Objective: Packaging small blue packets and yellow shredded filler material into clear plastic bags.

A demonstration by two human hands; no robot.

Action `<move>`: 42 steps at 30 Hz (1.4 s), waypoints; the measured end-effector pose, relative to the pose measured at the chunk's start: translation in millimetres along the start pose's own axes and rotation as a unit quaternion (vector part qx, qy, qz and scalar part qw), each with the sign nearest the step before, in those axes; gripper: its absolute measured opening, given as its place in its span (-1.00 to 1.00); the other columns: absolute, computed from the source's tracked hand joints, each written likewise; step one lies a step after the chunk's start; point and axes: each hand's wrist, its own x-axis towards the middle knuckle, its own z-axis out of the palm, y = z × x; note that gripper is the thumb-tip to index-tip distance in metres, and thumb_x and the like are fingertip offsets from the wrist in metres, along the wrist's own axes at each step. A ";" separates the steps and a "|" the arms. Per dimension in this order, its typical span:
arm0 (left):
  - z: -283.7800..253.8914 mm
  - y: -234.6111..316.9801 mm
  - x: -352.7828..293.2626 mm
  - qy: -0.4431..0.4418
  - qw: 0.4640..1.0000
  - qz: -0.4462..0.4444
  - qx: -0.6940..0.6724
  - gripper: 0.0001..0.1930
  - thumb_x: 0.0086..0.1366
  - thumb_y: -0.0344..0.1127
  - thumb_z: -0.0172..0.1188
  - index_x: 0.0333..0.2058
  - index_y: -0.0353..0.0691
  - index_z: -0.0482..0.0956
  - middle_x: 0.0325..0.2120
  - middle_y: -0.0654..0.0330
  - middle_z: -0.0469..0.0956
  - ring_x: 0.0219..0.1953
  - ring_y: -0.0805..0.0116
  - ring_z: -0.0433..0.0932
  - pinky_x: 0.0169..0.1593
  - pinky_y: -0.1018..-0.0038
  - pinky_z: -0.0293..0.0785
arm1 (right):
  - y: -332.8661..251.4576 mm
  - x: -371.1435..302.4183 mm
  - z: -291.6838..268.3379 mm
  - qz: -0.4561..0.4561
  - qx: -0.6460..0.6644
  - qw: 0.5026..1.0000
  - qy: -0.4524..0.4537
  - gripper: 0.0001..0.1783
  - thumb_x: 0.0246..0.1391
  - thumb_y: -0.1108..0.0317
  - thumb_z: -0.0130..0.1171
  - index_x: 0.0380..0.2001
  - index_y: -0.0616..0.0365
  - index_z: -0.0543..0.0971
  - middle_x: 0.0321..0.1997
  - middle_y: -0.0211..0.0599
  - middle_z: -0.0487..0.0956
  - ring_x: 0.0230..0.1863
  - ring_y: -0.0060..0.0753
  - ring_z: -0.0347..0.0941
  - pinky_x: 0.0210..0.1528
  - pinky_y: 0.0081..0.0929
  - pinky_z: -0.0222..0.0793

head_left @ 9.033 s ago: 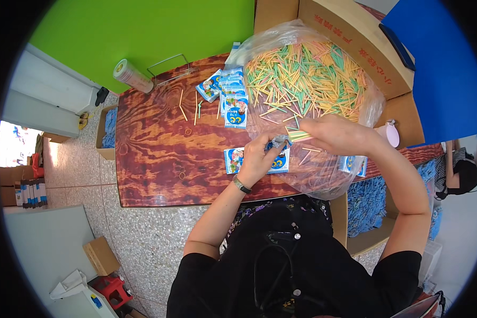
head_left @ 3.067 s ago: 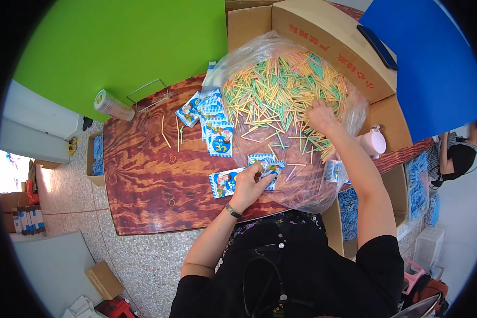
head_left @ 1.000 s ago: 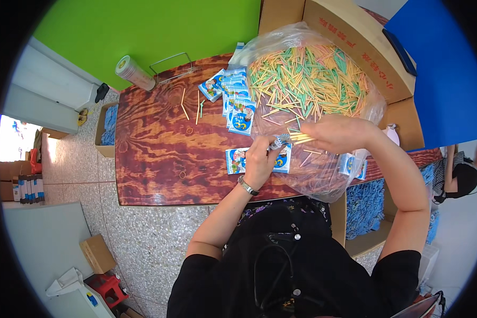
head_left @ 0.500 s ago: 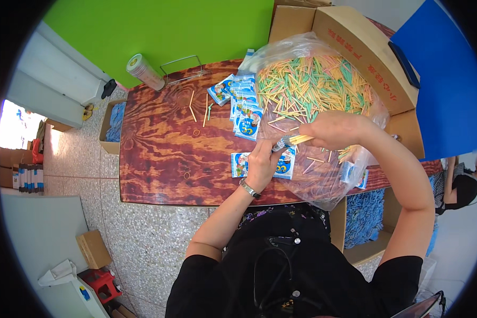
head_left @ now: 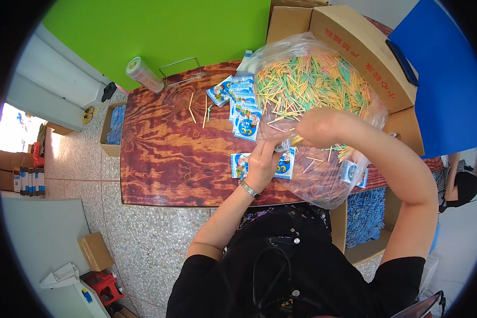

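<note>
My left hand (head_left: 263,163), with a watch on the wrist, grips a small blue-and-white packet (head_left: 284,145) near the table's front. Closed around a few pale yellow sticks (head_left: 296,140), my right hand (head_left: 323,128) is at the packet's mouth. The sticks' far ends seem to be inside it; my fingers hide most of their length. Behind my right hand lies a large heap of thin pastel sticks (head_left: 312,85) on a clear plastic bag (head_left: 315,191). Flat packets (head_left: 247,121) overlap in a stack left of the heap. Another packet (head_left: 239,165) lies partly under my left hand.
An opened cardboard box (head_left: 355,47) backs the heap. On the wooden table (head_left: 159,159) are loose sticks (head_left: 204,114), rubber bands (head_left: 187,176), a cylindrical tub (head_left: 144,74) and a wire stand (head_left: 180,69). A carton of blue pieces (head_left: 365,220) stands below the front edge.
My right hand has moved slightly left toward the packet, and less of the yellow sticks shows between the hands. My left hand stays nearly in place, still gripping the packet.
</note>
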 end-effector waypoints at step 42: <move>-0.8 -24.1 -13.4 -0.151 0.983 -0.007 0.099 -0.49 0.05 -0.39 0.31 0.00 -0.33 0.40 -0.22 -0.02 0.48 -0.18 -0.02 0.42 -0.10 0.23 0.38 | 3.2 117.4 177.3 -0.015 0.181 0.871 0.456 -0.76 0.08 0.29 0.07 -0.17 0.05 0.42 -0.19 -0.25 0.58 -0.04 -0.11 0.46 -0.02 -0.23 0.40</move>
